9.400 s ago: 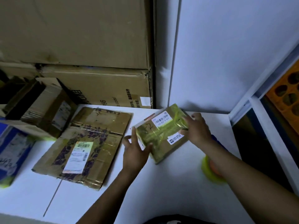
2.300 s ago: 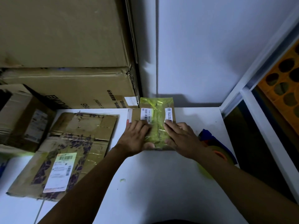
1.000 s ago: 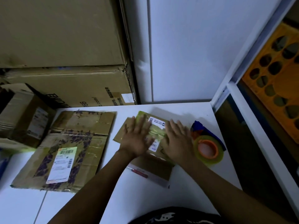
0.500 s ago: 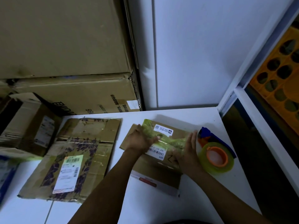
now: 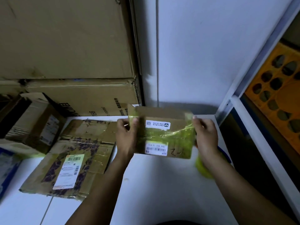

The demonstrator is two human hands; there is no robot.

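On the near right of the white worktop (image 5: 162, 189), the yellow-green tape roll (image 5: 203, 169) lies partly hidden under the right forearm. A little farther, the small taped parcel (image 5: 164, 135) is in the air above the worktop, with the left hand (image 5: 125, 137) gripping its left end and the right hand (image 5: 206, 137) gripping its right end. I judge the step is checking the tape wrap, so it is better to grip only the short ends, leave the labels uncovered, turn the parcel slowly to see each seam, and hold it away from the flattened carton (image 5: 73, 151) at the left and the stacked cartons (image 5: 81, 98) at the far left.
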